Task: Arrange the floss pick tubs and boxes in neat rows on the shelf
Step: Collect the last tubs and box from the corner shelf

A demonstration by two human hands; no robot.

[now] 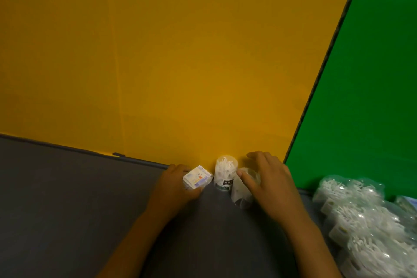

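Left hand [174, 185] grips small white box [198, 179]; right hand [267, 184] grasps clear tub [244, 189] at 3 o'clock of upright tub [225, 172] on shelf [67, 198].

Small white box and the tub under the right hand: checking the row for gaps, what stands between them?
Head view: one upright clear tub of floss picks stands between the box and the tub.

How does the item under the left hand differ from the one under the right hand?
The small white box in the left hand is square-cornered, opaque and printed; the clear tub in the right hand is round and see-through. Both sit on the grey shelf beside the standing tub of picks.
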